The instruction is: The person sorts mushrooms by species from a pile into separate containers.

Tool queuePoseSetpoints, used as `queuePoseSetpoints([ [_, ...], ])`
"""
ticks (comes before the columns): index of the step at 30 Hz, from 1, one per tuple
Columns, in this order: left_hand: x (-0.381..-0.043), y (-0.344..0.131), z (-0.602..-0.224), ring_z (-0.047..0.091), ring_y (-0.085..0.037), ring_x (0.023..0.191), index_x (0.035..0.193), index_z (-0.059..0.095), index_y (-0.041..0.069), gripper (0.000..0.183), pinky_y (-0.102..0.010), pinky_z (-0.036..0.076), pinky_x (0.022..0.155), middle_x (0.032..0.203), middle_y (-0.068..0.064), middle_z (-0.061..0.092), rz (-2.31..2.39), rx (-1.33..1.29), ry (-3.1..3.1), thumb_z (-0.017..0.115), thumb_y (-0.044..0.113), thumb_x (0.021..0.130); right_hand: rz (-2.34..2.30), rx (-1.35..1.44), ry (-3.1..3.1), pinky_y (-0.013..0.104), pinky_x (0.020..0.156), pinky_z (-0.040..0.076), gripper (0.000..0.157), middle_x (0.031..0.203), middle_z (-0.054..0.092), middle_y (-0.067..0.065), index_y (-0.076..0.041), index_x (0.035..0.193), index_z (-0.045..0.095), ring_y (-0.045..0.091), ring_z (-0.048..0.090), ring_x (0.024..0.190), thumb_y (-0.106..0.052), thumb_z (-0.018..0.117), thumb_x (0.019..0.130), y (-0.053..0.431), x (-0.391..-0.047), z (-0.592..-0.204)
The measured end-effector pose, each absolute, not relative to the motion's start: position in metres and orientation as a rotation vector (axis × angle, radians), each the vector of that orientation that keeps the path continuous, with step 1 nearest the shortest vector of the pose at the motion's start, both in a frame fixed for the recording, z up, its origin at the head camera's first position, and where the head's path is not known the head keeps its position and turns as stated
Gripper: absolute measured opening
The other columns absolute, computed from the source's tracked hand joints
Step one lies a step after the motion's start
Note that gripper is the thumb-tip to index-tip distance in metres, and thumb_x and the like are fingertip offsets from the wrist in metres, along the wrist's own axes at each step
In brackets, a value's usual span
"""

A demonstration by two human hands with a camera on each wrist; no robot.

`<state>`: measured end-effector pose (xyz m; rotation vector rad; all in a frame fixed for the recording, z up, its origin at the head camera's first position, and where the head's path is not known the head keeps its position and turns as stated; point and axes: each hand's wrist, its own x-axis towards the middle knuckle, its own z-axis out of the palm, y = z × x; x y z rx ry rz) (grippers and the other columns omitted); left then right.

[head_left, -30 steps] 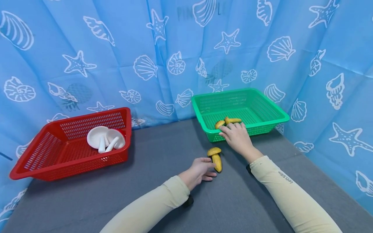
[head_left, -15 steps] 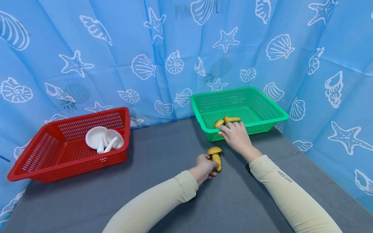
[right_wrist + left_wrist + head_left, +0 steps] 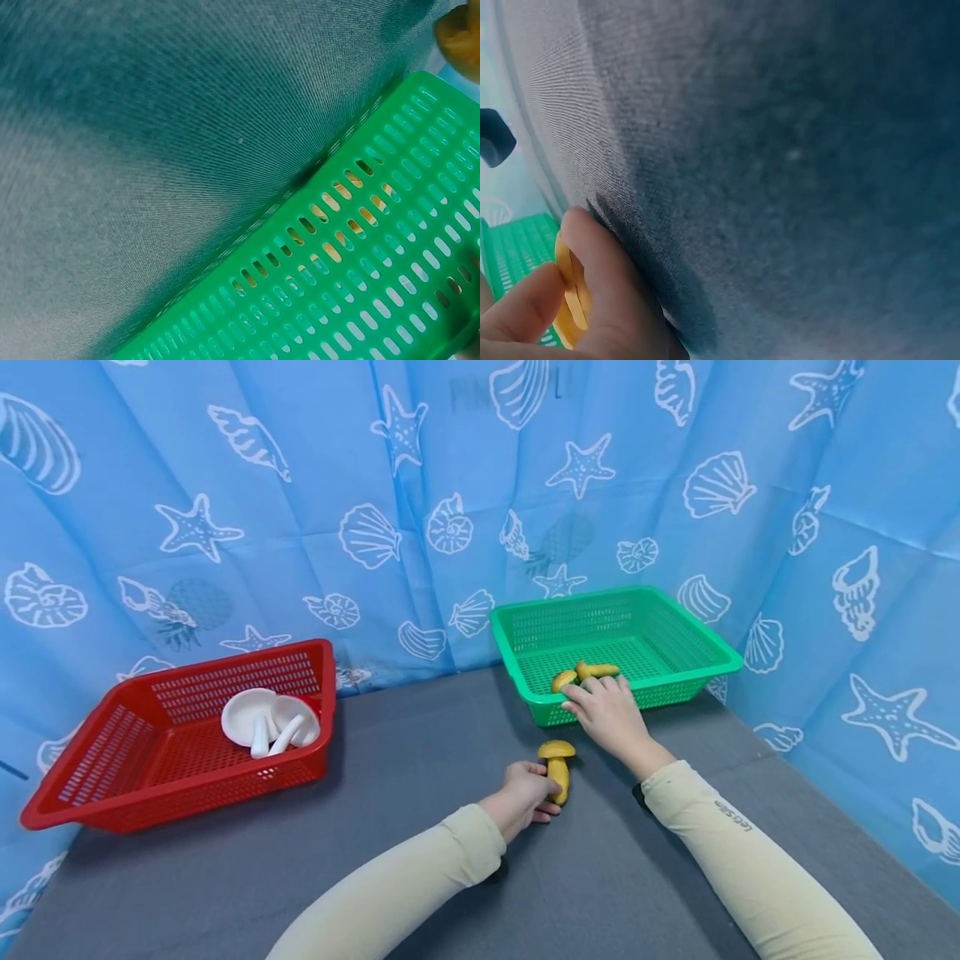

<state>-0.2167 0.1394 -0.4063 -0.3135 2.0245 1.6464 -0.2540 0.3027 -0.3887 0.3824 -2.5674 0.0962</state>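
Observation:
In the head view my left hand point(image 3: 521, 793) pinches the stem of a yellow toy mushroom point(image 3: 557, 750) low over the grey table, its cap pointing away from me. The left wrist view shows the thumb and a finger on either side of this mushroom point(image 3: 571, 296). My right hand point(image 3: 611, 714) grips the near rim of a green basket point(image 3: 693, 681), fingers bent over the edge. Just inside that rim lie two more yellow mushrooms, one sideways point(image 3: 597, 669) and one partly hidden point(image 3: 564, 680). Yellow shows through the slots of the basket wall point(image 3: 352, 300) in the right wrist view.
A red basket point(image 3: 142, 802) stands at the left, holding white spoon-like pieces point(image 3: 247, 714) at its right end. Behind both baskets hangs a blue curtain point(image 3: 300, 468) with shell prints. Grey cloth point(image 3: 405, 727) covers the table between them.
My left hand has moved onto the mushroom's stem and taken hold of it. The mushroom has turned slightly. My right hand stays at the green basket's rim.

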Motion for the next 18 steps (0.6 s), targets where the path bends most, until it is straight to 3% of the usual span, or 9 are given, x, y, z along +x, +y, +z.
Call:
queuePoseSetpoints([
  [18, -0.220, 0.105, -0.391, 0.062, -0.014, 0.054, 0.127, 0.054, 0.001, 0.038, -0.022, 0.052, 0.048, 0.095, -0.014, 0.064, 1.805, -0.272, 1.792, 0.065, 0.000, 0.091, 0.078, 0.381, -2.581, 0.068, 0.092, 0.039, 0.030, 0.099, 0.064, 0.020, -0.006, 0.114, 0.068, 0.044, 0.058, 0.094, -0.024, 0.069, 0.089, 0.302, -0.255, -0.388],
])
